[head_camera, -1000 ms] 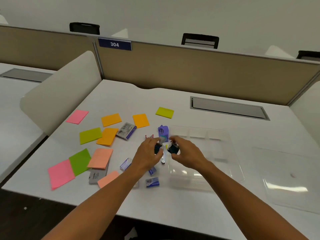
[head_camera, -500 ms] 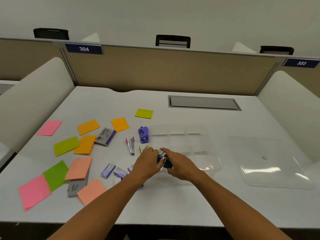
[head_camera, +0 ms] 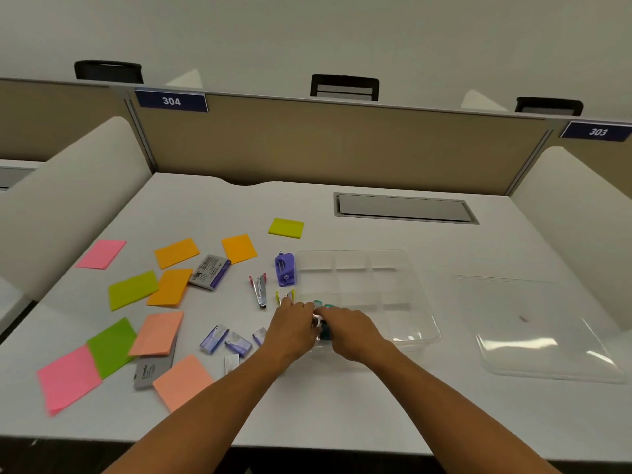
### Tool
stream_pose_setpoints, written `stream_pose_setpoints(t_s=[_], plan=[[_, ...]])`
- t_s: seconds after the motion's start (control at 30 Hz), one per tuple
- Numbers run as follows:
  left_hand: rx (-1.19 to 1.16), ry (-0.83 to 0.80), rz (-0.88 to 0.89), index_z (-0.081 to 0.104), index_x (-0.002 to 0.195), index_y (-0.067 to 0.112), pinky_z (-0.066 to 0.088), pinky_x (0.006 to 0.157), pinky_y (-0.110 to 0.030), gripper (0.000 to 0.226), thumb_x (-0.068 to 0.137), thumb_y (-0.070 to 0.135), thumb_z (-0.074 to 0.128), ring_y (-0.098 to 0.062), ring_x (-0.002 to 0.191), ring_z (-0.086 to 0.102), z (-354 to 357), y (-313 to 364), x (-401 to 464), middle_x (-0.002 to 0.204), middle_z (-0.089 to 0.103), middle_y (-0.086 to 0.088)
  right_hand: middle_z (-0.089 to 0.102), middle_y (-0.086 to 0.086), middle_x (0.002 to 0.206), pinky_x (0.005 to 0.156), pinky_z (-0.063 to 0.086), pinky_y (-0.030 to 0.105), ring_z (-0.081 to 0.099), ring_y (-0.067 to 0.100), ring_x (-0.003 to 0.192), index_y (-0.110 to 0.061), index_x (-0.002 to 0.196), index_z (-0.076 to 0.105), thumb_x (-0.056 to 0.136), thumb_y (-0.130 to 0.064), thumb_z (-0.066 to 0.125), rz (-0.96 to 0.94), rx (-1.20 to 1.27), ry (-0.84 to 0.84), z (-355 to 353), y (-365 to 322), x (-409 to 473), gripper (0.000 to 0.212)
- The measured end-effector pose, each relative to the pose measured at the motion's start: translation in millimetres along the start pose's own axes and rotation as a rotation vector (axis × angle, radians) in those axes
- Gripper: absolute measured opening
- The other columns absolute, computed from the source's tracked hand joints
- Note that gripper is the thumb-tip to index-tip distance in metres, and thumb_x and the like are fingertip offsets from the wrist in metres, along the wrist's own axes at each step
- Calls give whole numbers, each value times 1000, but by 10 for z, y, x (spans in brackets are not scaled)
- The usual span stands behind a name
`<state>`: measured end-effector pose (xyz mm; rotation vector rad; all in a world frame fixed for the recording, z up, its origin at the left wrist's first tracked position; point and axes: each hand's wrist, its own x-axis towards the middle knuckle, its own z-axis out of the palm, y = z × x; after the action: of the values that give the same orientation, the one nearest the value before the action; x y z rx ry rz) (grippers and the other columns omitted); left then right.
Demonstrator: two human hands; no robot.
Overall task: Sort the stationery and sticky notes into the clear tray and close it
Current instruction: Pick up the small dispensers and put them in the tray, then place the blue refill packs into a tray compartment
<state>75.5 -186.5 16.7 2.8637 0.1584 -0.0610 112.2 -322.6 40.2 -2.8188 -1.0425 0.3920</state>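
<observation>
A white desk (head_camera: 342, 405) lies under the fingers. Beyond the fingers, set flush in its surface, is a grey cable hatch (head_camera: 405, 208). Further beyond stands a tan partition (head_camera: 342, 145) carrying blue number plates: 304 (head_camera: 171, 101) up to the left of the fingers, 303 (head_camera: 596, 131) far right. Black chair backs (head_camera: 344, 87) show above it. White curved side dividers (head_camera: 68, 206) flank the desk
</observation>
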Motion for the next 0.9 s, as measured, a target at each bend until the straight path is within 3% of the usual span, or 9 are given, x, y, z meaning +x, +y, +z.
stream_pose_setpoints(t_s=[0.23, 0.37, 0.5, 0.77, 0.9], plan=[[-113, 99, -11, 50, 133, 18, 40, 101, -33, 42, 95, 37, 48, -22, 123, 44, 16, -25, -116, 133, 56, -2, 64, 1, 125, 95, 49, 33, 62, 23, 106, -26, 129, 53, 91, -18, 63, 46, 120, 63, 85, 22, -11, 40], [-219, 192, -12, 43, 139, 18, 36, 106, -30, 49, 94, 35, 52, -20, 128, 41, 89, -101, -261, 143, 46, -1, 64, 0, 126, 100, 48, 32, 62, 20, 109, -24, 130, 56, 93, -21, 60, 53, 252, 143, 96, -50, -6, 37], [-367, 242, -86, 44, 139, 19, 34, 107, -27, 50, 93, 37, 54, -18, 130, 42, 145, -209, -453, 142, 48, 0, 61, -2, 132, 107, 41, 29, 57, 16, 118, -21, 133, 55, 96, -24, 57, 53, 395, 223, 107, -186, -14, 37], [-398, 280, -307, 48, 134, 22, 31, 106, -24, 52, 87, 36, 63, -15, 129, 41, 213, -763, -905, 138, 51, 3, 55, -9, 128, 91, 50, 20, 53, 4, 98, -30, 133, 50, 94, -24, 60, -32, 547, 160, 215, -638, -9, 41], [-438, 245, -317, 44, 135, 24, 26, 104, -19, 56, 85, 36, 67, -15, 134, 36, 251, -1018, -1062, 141, 46, 5, 45, -8, 140, 103, 42, 25, 48, 9, 120, -29, 140, 42, 93, -29, 61, -80, 534, 60, 305, -910, 21, 50]])
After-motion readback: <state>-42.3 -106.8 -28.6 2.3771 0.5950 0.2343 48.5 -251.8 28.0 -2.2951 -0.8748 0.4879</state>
